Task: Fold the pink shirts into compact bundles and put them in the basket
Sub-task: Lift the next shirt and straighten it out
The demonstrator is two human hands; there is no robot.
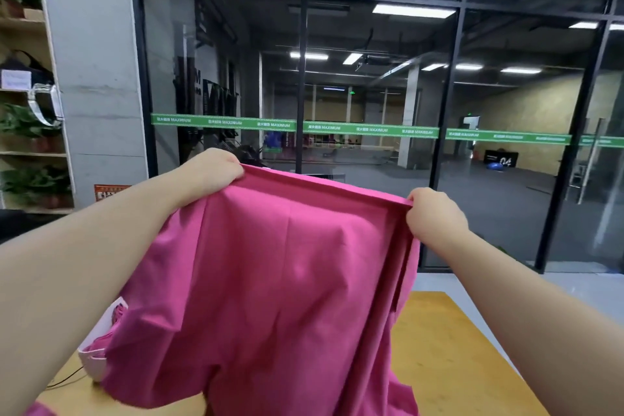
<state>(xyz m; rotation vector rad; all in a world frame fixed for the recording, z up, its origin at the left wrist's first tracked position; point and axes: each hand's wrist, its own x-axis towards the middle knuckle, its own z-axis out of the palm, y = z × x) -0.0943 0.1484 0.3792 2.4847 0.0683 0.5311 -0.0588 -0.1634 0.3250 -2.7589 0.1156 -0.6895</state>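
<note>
A pink shirt (287, 280) hangs in the air in front of me, spread wide above the wooden table (449, 358). My left hand (211, 172) grips its upper hemmed edge at the left corner. My right hand (432, 216) pinches the same edge at the right corner. The cloth falls down and covers most of the table. At the lower left a white basket (98, 348) peeks out from behind the shirt, with more pink fabric (104, 341) in it. Another bit of pink cloth (40, 410) shows at the bottom left corner.
A glass wall with black frames (449, 111) stands ahead. A concrete pillar (98, 78) and wooden shelves with plants (27, 118) are at the left. A thin black cable (64, 378) lies on the table by the basket. The table's right edge borders grey floor (574, 294).
</note>
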